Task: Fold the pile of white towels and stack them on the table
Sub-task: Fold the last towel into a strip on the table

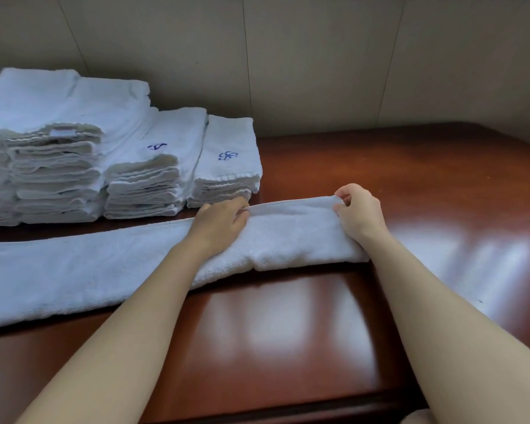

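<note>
White towel (110,270), folded into a long strip, lies across the surface (410,185); left hand (219,223) and right hand (360,211) pinch its far edge, apparently doubled over at right. Folded stacks (74,166) sit far left.

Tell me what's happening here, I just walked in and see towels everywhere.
A person is folding a long white towel laid across the wooden table. The left hand and right hand both pinch its far edge near the right end. Stacks of folded towels already sit at the back left, so the job is well underway.
</note>
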